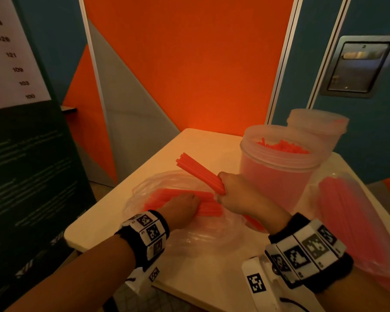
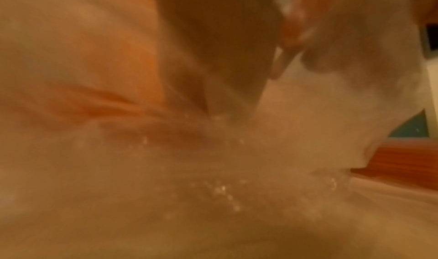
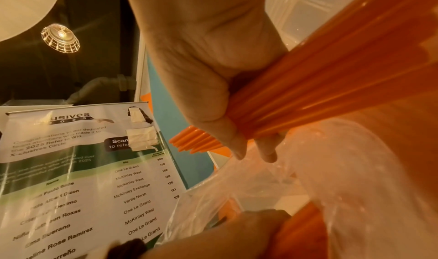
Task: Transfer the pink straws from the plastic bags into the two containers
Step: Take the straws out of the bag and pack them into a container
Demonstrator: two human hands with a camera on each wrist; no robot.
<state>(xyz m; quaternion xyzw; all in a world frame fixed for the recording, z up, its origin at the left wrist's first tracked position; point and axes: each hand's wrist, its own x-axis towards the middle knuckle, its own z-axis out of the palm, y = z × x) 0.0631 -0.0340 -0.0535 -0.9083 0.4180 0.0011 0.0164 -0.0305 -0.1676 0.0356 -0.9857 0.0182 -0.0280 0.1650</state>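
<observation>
A clear plastic bag (image 1: 185, 235) lies open on the white table (image 1: 104, 224) with pink straws (image 1: 209, 206) inside. My left hand (image 1: 186, 204) lies on those straws, fingers curled down over them, and shows at the bottom of the right wrist view as left hand (image 3: 249, 229). My right hand (image 1: 231, 190) grips a bundle of pink straws (image 1: 198, 172) just above the bag, slanting up to the left; the fist (image 3: 255, 150) wraps the bundle (image 3: 331, 79). The near container (image 1: 277, 161) stands to the right, full of upright straws. The left wrist view is blurred plastic (image 2: 237, 169).
A second clear container (image 1: 318, 124) stands behind the first. Another bag of pink straws (image 1: 351, 224) lies at the table's right edge. An orange and grey wall panel (image 1: 189, 64) is behind the table, and a printed banner (image 1: 20, 131) stands to its left.
</observation>
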